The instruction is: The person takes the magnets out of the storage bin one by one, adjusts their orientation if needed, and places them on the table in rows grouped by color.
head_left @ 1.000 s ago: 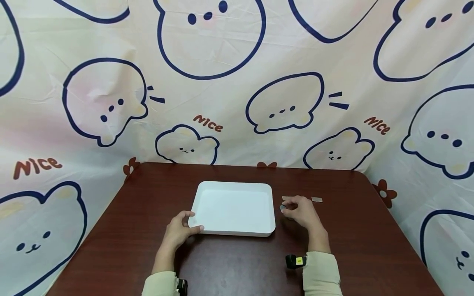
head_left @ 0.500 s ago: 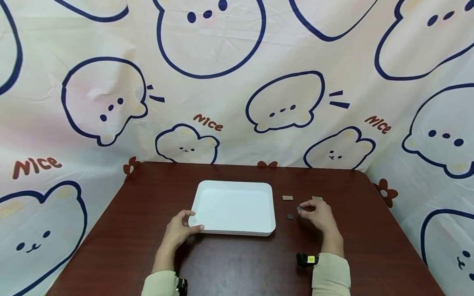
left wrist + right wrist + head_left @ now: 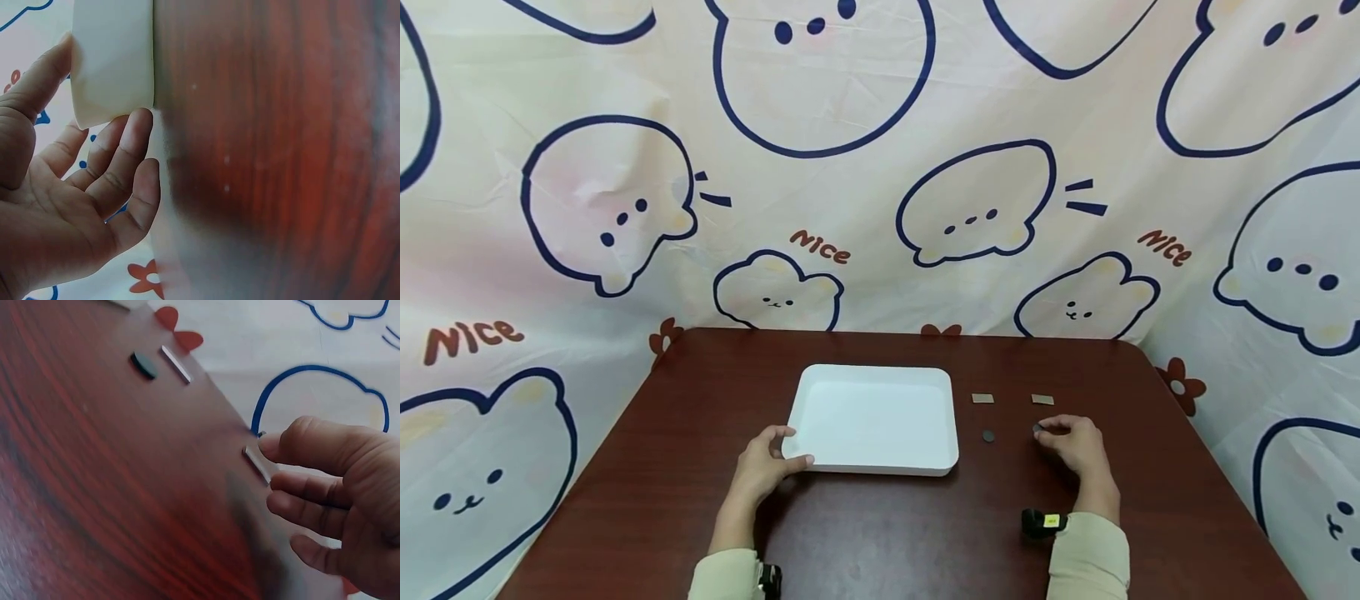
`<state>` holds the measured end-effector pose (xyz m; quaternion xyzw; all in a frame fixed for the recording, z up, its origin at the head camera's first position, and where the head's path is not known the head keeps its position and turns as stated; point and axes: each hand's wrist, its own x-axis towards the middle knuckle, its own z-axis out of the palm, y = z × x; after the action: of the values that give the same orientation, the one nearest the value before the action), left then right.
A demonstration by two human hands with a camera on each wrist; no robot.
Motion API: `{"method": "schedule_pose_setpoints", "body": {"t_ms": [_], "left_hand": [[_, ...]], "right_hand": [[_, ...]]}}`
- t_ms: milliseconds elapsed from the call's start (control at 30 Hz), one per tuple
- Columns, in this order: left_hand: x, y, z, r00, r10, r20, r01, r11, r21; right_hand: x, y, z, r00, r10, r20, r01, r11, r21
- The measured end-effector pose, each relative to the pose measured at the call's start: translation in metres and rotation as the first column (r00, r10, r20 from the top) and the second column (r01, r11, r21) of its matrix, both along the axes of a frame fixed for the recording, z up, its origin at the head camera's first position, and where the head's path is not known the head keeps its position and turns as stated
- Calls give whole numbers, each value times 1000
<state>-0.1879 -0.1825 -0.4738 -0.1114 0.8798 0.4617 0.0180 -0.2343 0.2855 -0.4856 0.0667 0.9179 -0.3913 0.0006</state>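
Observation:
My left hand (image 3: 760,467) holds the near left corner of a white rectangular tray (image 3: 871,465), thumb on the near side and fingers along the left edge. The tray's corner (image 3: 112,75) fills the top of the left wrist view. My right hand (image 3: 1081,446) pinches a small dark disc (image 3: 1037,427) between thumb and fingertips, right of the tray; the right wrist view mostly hides it. A second dark disc (image 3: 988,436) lies on the table between tray and hand. Behind the discs lie two small flat rectangular pieces, one to the left (image 3: 982,398) and one to the right (image 3: 1042,400).
Everything stands on a dark reddish-brown wooden table (image 3: 880,542). A pale cloth (image 3: 872,192) with cartoon bears hangs behind and beside it. Black devices are strapped to both wrists, such as the right wrist camera (image 3: 1042,522).
My right hand has moved right, away from the tray, with a disc in its fingers. One disc now lies uncovered on the table behind it. My left hand has stayed on the tray.

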Motion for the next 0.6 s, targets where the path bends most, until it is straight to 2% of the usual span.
{"method": "schedule_pose_setpoints", "body": {"t_ms": [300, 600], "left_hand": [[0, 2, 1, 1000, -13, -2, 13, 1000, -5], [-3, 0, 0, 1000, -14, 8, 14, 1000, -23]], "right_hand": [[-2, 14, -5, 998, -54, 35, 54, 999, 2], [-4, 14, -16, 993, -118, 20, 118, 993, 9]]}}
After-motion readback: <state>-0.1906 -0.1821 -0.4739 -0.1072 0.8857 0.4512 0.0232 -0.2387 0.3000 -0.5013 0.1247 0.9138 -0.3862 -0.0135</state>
